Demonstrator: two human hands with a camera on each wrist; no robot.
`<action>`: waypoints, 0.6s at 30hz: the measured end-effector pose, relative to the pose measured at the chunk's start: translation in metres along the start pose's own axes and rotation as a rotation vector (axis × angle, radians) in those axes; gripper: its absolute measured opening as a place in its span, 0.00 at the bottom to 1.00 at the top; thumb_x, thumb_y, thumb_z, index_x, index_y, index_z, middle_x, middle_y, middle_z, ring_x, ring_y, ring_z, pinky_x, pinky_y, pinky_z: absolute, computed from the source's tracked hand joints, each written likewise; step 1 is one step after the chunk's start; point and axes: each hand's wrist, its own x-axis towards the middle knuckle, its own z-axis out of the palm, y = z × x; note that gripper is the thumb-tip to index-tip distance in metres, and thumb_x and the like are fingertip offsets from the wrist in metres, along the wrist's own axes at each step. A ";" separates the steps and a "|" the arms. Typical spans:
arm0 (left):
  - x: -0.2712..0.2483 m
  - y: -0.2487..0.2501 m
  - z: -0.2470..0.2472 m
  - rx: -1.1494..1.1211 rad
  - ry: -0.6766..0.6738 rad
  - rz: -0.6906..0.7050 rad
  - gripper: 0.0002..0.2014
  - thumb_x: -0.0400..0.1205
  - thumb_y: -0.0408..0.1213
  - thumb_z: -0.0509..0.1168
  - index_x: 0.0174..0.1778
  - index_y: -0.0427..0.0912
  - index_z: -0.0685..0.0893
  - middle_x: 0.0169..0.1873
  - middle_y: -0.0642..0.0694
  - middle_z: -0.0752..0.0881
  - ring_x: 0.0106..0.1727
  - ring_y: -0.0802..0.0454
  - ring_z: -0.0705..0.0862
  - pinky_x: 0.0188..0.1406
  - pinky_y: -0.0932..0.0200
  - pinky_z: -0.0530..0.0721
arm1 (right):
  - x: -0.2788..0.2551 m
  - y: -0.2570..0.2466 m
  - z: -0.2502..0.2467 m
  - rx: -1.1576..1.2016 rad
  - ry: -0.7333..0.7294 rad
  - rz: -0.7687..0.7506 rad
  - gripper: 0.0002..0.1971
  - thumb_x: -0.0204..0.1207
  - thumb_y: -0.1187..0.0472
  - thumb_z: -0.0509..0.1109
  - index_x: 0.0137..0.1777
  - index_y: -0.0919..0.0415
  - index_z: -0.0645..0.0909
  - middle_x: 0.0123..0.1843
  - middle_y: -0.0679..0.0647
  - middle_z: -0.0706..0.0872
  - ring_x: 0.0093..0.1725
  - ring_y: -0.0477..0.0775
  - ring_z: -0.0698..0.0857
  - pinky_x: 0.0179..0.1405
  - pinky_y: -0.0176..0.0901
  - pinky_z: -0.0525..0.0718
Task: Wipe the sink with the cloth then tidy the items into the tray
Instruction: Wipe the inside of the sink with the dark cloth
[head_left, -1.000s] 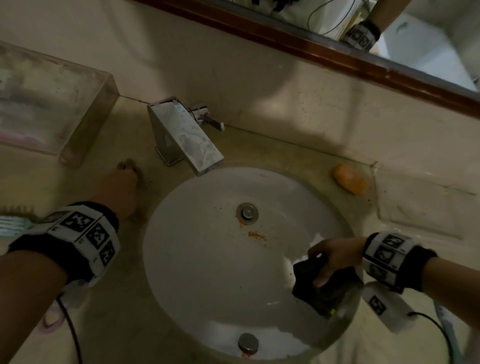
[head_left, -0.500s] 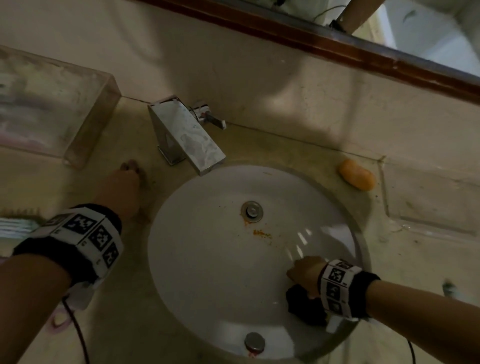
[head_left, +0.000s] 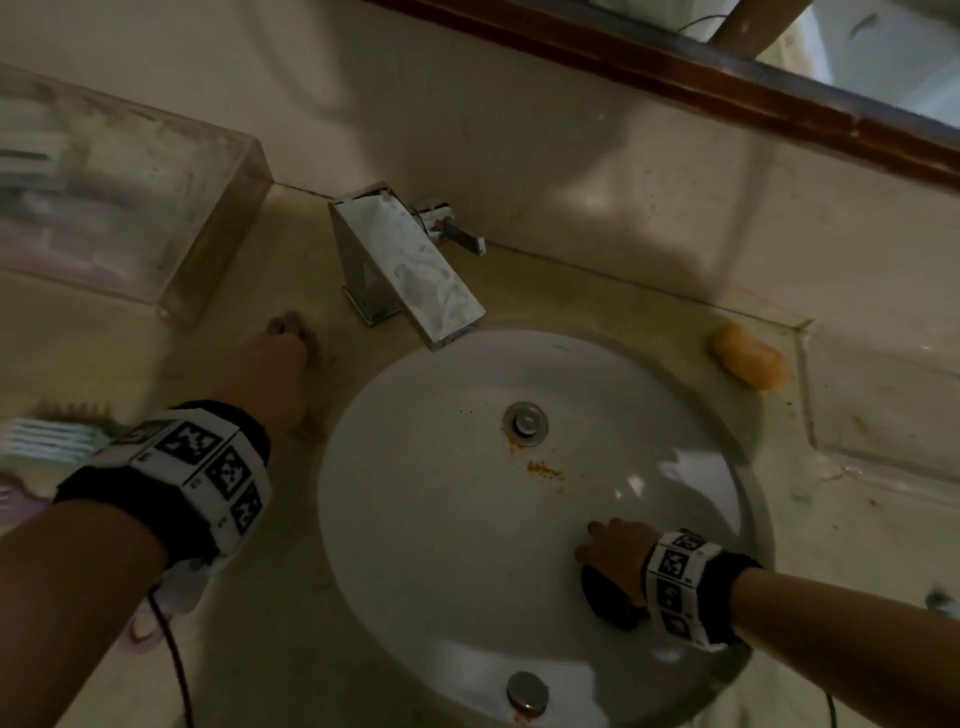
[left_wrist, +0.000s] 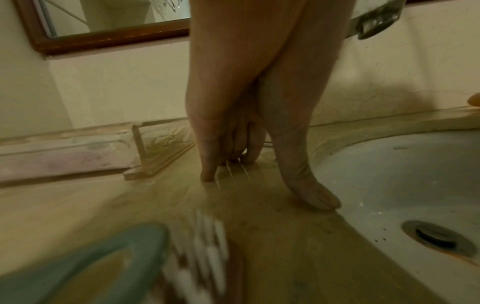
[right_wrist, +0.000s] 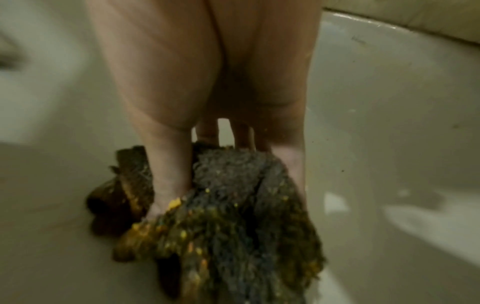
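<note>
In the sink (head_left: 431, 519), right hand (head_left: 618, 553) presses dark, yellow-flecked cloth (right_wrist: 233, 216); left hand (left_wrist: 249, 123) fingertips rest on counter (left_wrist: 103, 205).

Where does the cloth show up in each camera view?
Head: cloth lower right, in the sink, under the right hand.
Left wrist: not in view.
Right wrist: cloth centre bottom, under the fingers.
Shared landmark: the white sink.

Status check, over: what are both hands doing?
Right hand presses cloth into sink. Left hand braced on counter. Orange stain unwiped.
</note>
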 end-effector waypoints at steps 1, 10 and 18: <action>0.000 0.000 0.000 0.010 0.001 -0.001 0.28 0.82 0.26 0.61 0.78 0.25 0.60 0.73 0.27 0.70 0.70 0.33 0.76 0.65 0.47 0.78 | 0.009 0.002 -0.003 0.000 0.039 0.012 0.20 0.82 0.60 0.61 0.74 0.59 0.70 0.74 0.64 0.71 0.72 0.67 0.73 0.69 0.58 0.74; -0.008 0.003 -0.006 0.029 -0.035 -0.013 0.28 0.81 0.29 0.65 0.75 0.22 0.65 0.71 0.28 0.73 0.68 0.35 0.78 0.64 0.49 0.79 | 0.009 0.021 -0.041 0.089 0.251 0.006 0.25 0.80 0.53 0.64 0.76 0.56 0.66 0.75 0.58 0.71 0.72 0.62 0.73 0.70 0.50 0.73; -0.004 0.005 -0.004 0.048 -0.005 0.000 0.25 0.85 0.27 0.57 0.77 0.23 0.62 0.73 0.29 0.72 0.72 0.37 0.75 0.67 0.52 0.76 | -0.033 -0.044 -0.011 0.236 -0.029 -0.346 0.17 0.72 0.63 0.72 0.60 0.65 0.77 0.63 0.66 0.80 0.62 0.66 0.81 0.64 0.54 0.80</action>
